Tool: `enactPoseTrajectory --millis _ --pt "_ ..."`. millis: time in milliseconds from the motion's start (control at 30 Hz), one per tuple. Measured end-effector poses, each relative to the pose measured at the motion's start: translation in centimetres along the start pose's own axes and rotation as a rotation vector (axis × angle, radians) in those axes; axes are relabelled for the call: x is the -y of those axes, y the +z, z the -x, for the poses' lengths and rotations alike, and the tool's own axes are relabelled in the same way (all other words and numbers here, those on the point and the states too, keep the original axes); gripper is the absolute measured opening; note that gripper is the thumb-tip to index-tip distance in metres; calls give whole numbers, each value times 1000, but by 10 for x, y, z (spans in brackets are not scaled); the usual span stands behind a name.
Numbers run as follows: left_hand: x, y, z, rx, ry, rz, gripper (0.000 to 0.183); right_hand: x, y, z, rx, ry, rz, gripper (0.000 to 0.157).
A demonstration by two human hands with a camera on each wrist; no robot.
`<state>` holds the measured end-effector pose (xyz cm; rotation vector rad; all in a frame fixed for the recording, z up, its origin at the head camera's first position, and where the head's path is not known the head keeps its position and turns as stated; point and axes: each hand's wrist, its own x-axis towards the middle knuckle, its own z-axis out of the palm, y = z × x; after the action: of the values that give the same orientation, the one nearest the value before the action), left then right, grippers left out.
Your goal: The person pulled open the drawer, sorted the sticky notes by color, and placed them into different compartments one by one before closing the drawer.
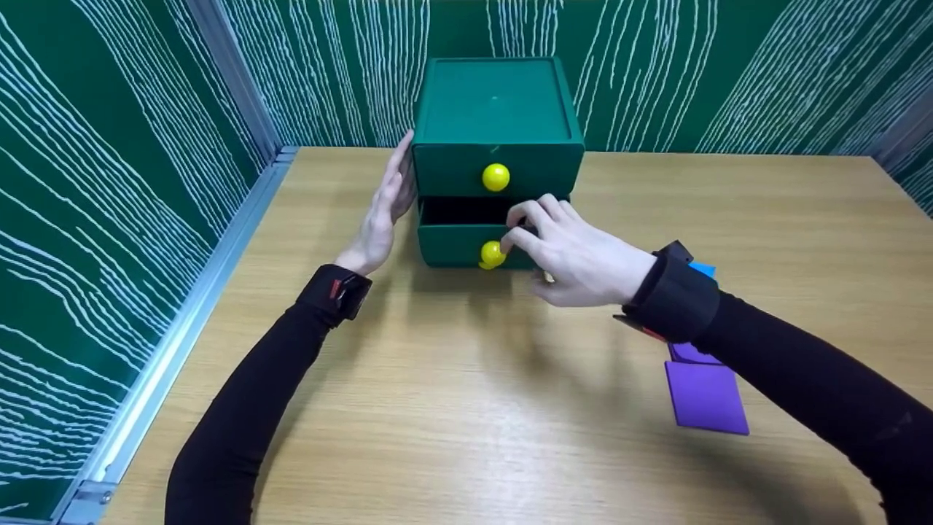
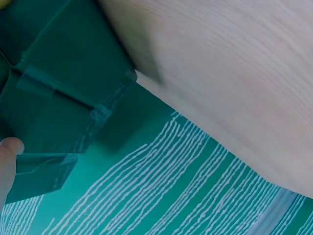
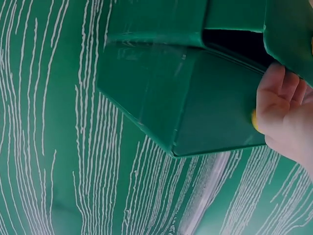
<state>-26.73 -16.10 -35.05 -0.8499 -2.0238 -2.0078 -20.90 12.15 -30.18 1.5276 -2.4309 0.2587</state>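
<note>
A green two-drawer box [image 1: 499,98] stands at the far side of the table, with a yellow knob [image 1: 496,177] on its upper drawer. The lower drawer [image 1: 452,246] is pulled out a little, its dark inside showing. My left hand [image 1: 383,204] rests with straight fingers along the box's left side; in the left wrist view only a fingertip [image 2: 12,146] shows against the green wall. With curled fingers, my right hand [image 1: 572,251] holds the lower yellow knob [image 1: 491,254] at its right side. That hand partly hides the drawer front, and the thumb's contact is unclear.
Purple square pieces [image 1: 707,397] and a blue piece [image 1: 703,269] lie on the wooden table [image 1: 466,408] at the right, partly under my right forearm. Green panels with white streaks [image 1: 656,73] rise behind and at the left, with a metal rail [image 1: 182,313] along the left edge.
</note>
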Motion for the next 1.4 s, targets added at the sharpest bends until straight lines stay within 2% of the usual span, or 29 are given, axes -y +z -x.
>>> enactPoseTrajectory --millis 300,600,800,900,1000,1100,1200,1267,1400 --pt "1 -2 0 -8 5 14 66 23 -4 13 -8 -65 9 38" --pt "3 1 1 17 -7 18 65 45 -8 29 26 -67 25 34" --pt "2 0 1 10 10 38 64 54 -12 35 8 -91 50 33" --pt "0 -3 1 12 21 36 63 55 -14 48 -27 -107 70 41" --pt "-1 -4 1 2 32 36 62 53 -12 77 -56 -117 87 51" --pt "-1 -4 1 -13 50 44 62 48 -7 120 -46 -81 100 55" --pt "-1 -2 1 -19 71 56 63 39 2 168 6 35 106 59" --pt "-1 0 1 -17 82 59 63 34 9 199 43 140 115 64" --pt "2 6 1 -8 79 64 63 41 22 246 95 321 117 69"
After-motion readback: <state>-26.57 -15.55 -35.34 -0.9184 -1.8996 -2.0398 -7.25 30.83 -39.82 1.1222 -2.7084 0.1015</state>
